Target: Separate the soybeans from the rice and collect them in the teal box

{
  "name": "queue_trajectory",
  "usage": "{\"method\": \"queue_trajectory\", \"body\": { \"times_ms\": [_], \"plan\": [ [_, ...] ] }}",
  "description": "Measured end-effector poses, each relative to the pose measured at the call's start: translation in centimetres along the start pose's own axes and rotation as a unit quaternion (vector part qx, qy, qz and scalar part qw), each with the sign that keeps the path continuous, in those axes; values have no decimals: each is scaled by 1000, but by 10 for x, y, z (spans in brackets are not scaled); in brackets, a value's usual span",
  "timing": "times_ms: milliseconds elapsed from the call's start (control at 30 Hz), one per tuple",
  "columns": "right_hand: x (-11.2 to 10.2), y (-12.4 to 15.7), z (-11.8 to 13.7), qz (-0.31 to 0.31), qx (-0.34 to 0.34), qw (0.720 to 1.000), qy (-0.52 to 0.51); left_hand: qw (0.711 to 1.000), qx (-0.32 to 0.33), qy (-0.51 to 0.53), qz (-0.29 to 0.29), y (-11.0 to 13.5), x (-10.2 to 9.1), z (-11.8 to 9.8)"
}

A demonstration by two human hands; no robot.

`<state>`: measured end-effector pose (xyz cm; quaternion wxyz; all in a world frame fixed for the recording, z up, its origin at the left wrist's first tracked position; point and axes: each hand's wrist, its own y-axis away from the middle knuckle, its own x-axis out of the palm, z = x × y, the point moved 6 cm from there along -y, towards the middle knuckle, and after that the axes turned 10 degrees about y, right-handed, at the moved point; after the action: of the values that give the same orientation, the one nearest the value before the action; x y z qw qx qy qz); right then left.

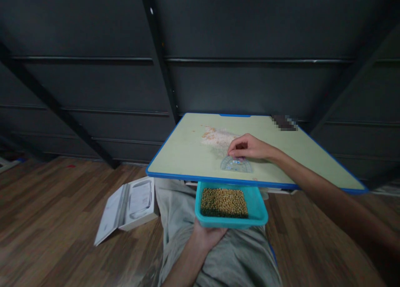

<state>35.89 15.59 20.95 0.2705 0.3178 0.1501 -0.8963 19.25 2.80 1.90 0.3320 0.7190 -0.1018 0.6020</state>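
Observation:
My left hand [206, 235] grips a turquoise plastic tray [258, 210] from below at its near edge, just off the front of the small table. Round yellowish beans [224, 201] fill most of the tray, leaving its right end bare. Over the tabletop [175, 153], my right hand [245, 147] has its fingers pinched on the far edge of a clear protractor [236, 164], which lies close to the table's front edge. Beyond those fingers spreads a thin heap of whitish grains [218, 137] with orange bits at its left. Part of the heap is hidden behind the hand.
An opened white box [140, 201] stands on the wooden floor [62, 203] to the left. A dark, pixelated object [284, 123] lies at the table's far right corner. Dark metal panels [250, 86] rise right behind the table. My legs [237, 258] are under the tray.

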Motion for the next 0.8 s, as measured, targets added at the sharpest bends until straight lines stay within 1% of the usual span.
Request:
{"method": "queue_trajectory", "body": {
  "times_ms": [67, 200, 333, 433, 667, 733, 800],
  "plan": [
    [-3, 1, 0, 3, -2, 1000, 13, 1000, 0, 1, 3, 0, 1, 0],
    [-3, 3, -2, 34, 7, 999, 23, 1000, 0, 5, 9, -1, 0, 0],
    [4, 4, -4, 71, 24, 997, -1, 1000, -4, 9, 11, -2, -3, 1],
    [8, 3, -6, 87, 34, 995, -21, 1000, -9, 10, 13, -2, -5, 1],
    [8, 3, -4, 82, 41, 995, -45, 999, -20, 5, 26, -1, -3, 2],
    [7, 1, -6, 64, 35, 996, -43, 999, -19, 3, 28, -3, -4, 2],
    [5, -1, -9, 28, 31, 999, -30, 999, -19, 1, 28, -4, -5, 2]
  ]
}}
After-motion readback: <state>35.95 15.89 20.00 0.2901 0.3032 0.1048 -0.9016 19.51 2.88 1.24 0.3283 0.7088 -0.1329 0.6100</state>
